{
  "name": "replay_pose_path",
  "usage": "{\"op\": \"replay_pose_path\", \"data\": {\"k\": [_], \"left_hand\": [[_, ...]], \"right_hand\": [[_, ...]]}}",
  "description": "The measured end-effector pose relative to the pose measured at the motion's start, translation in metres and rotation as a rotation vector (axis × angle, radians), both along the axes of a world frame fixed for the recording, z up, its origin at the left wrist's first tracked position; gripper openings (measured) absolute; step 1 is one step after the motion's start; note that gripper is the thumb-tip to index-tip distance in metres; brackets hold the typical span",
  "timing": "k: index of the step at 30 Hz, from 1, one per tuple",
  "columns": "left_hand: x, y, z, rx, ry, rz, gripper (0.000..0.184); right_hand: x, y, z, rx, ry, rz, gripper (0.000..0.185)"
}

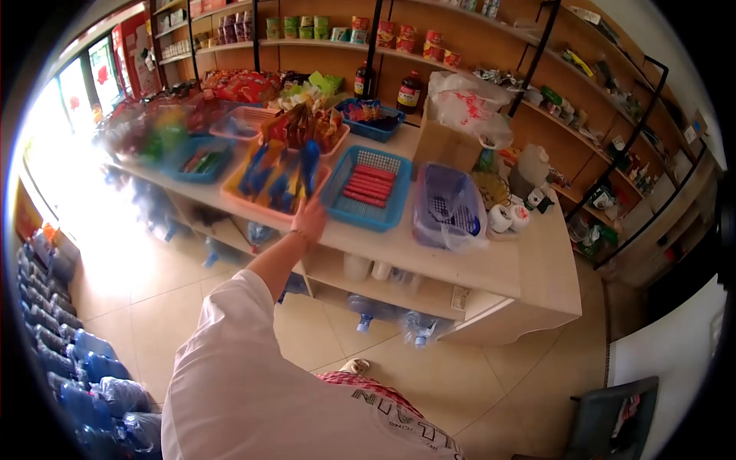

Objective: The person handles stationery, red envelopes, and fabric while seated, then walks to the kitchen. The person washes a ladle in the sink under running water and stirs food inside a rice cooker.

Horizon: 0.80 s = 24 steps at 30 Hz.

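Observation:
My left hand (310,218) reaches over the counter, at the right front corner of a pink basket (264,209). Its fingers are closed at the lower end of a blurred blue packet (309,162), which stands upright over the basket's right side. More yellow-and-blue packets (262,178) fill that basket. Just right of the hand sits a blue basket (398,208) with several red sticks (369,186) laid in a row. My right hand is not in view.
On the counter (491,268) stand a purple basket (454,178) with a plastic bag, a cardboard box (445,146), white rolls (501,218) and more filled baskets. Stocked shelves line the wall. Blue water bottles (92,368) stand at lower left, a dark chair (613,414) at lower right.

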<state>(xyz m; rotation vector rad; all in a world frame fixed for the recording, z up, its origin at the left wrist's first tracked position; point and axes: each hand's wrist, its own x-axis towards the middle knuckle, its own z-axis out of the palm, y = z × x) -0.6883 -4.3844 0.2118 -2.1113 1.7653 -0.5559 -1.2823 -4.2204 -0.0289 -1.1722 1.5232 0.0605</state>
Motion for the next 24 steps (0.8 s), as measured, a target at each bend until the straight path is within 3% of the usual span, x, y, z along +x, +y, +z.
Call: {"op": "replay_pose_path", "data": {"k": [3, 8, 15, 17, 19, 20, 22, 24], "left_hand": [[0.020, -0.028, 0.000, 0.194, 0.099, 0.206, 0.044], [0.078, -0.030, -0.045, -0.018, 0.064, 0.061, 0.045], [0.080, -0.045, -0.005, 0.019, 0.173, 0.335, 0.044], [0.044, -0.052, 0.012, -0.135, 0.323, 0.328, 0.042], [0.015, -0.058, -0.026, -0.438, 0.334, -0.116, 0.047], [-0.011, -0.062, -0.026, -0.442, 0.434, -0.180, 0.041], [-0.037, -0.070, -0.022, -0.438, 0.538, -0.249, 0.037], [-0.046, -0.082, -0.016, -0.064, 0.629, 0.027, 0.029]], "right_hand": [[0.006, -0.025, 0.009, 0.015, 0.039, -0.039, 0.027], [0.005, -0.044, 0.025, 0.016, 0.067, -0.120, 0.028], [-0.007, -0.054, 0.031, 0.005, 0.089, -0.170, 0.028], [-0.008, -0.056, 0.031, 0.009, 0.095, -0.181, 0.028], [-0.008, -0.057, 0.029, 0.021, 0.091, -0.206, 0.028], [-0.008, -0.057, 0.028, 0.020, 0.090, -0.212, 0.028], [-0.008, -0.054, 0.027, 0.018, 0.080, -0.234, 0.028], [-0.009, -0.052, 0.027, 0.014, 0.065, -0.249, 0.028]]}}
